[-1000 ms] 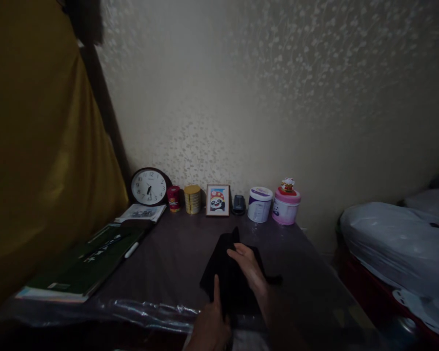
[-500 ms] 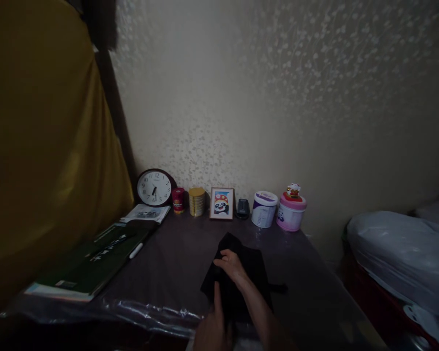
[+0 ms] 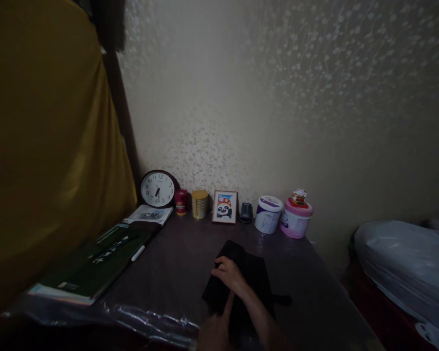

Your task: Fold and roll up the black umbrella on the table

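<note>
A black cloth (image 3: 250,275), soft, matte and folded into a rough oblong, lay on the near middle of the dark table (image 3: 179,263). Its long axis ran from the near edge toward the wall, and the far corner pointed up and slightly left. A thin dark strip of it stuck out to the right.

The right hand (image 3: 229,274) lay palm-down on the cloth with its fingers together and bent over the left fold. Whether they pinched the fabric could not be told. The left hand (image 3: 215,332) had its index finger stretched out with the tip on the cloth; it gripped nothing.

Along the patterned wall stood:
- a round clock (image 3: 158,189) with black numerals on a white dial
- a red tin (image 3: 181,202)
- a ribbed gold tin (image 3: 199,204)
- a framed panda picture (image 3: 225,206)
- a white and purple tub (image 3: 269,214)
- a pink tub (image 3: 296,220) topped by a small figurine (image 3: 299,196)

The tub labels were too blurred to read.

Glossy green books (image 3: 95,268) bore white characters too small to make out, and a white pen (image 3: 138,252) lay beside them. Crinkled clear plastic (image 3: 149,319) covered the table's near edge.
</note>
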Available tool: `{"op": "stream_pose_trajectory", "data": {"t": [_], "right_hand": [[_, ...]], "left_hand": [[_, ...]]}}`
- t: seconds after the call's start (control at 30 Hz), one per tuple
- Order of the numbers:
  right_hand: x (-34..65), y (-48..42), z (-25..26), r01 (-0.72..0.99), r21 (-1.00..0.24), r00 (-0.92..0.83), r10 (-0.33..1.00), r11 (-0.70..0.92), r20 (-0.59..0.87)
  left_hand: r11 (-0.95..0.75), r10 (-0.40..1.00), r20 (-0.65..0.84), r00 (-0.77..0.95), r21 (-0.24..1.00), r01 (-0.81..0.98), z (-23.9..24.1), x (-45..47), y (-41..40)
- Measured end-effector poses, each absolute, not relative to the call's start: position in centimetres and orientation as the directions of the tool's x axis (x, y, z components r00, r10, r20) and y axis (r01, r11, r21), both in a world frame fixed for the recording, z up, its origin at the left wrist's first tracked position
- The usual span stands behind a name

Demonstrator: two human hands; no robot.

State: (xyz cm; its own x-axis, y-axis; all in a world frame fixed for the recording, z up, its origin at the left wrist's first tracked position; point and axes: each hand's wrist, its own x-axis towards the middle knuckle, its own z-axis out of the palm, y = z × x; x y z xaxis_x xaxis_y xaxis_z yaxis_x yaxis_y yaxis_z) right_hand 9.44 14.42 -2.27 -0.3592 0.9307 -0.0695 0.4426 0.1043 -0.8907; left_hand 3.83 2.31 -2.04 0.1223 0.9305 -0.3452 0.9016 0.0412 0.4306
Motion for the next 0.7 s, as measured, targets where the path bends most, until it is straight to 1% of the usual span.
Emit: {"op": "stream_pose_trajectory", "data": {"t": [0.07, 0.13, 0.23, 0.3, 0.4, 0.53, 0.63, 0.7], "right_hand": [[10.1, 13.6, -1.6, 0.404, -0.893, -0.464, 0.886, 0.200, -0.012], [11.3, 12.7, -1.0, 0.366, -0.864, -0.535, 0.838, 0.344, 0.107], [13.8, 11.6, -1.2, 0.417, -0.736, -0.517, 0.805, 0.534, 0.292], [15.2, 11.4, -1.9, 0.455, -0.651, -0.527, 0.773, 0.608, 0.353], [16.0, 12.4, -3.1, 0.486, -0.556, -0.596, 0.721, 0.675, 0.354], [15.3, 15.7, -3.9, 0.530, -0.454, -0.658, 0.685, 0.717, 0.314], [14.6, 19.1, -4.0, 0.563, -0.428, -0.648, 0.699, 0.707, 0.302], [14.3, 21.1, -4.0, 0.617, -0.414, -0.615, 0.738, 0.669, 0.277]], "left_hand": [[0.075, 0.925, -0.367, 0.098, 0.429, 0.900, -2.0, 3.9, 2.5], [0.125, 0.918, -0.392, 0.062, 0.434, 0.892, -2.2, 4.0, 2.7], [0.182, 0.906, -0.422, 0.032, 0.456, 0.871, -2.9, 4.2, 3.1], [0.224, 0.889, -0.457, -0.005, 0.426, 0.876, -3.6, 4.4, 3.4], [0.269, 0.874, -0.483, -0.058, 0.381, 0.884, -4.6, 4.5, 3.9], [0.304, 0.872, -0.481, -0.092, 0.385, 0.871, -5.7, 4.5, 4.2], [0.340, 0.871, -0.470, -0.146, 0.360, 0.869, -6.5, 4.5, 4.3], [0.356, 0.870, -0.468, -0.154, 0.380, 0.854, -6.7, 4.4, 4.3]]}}
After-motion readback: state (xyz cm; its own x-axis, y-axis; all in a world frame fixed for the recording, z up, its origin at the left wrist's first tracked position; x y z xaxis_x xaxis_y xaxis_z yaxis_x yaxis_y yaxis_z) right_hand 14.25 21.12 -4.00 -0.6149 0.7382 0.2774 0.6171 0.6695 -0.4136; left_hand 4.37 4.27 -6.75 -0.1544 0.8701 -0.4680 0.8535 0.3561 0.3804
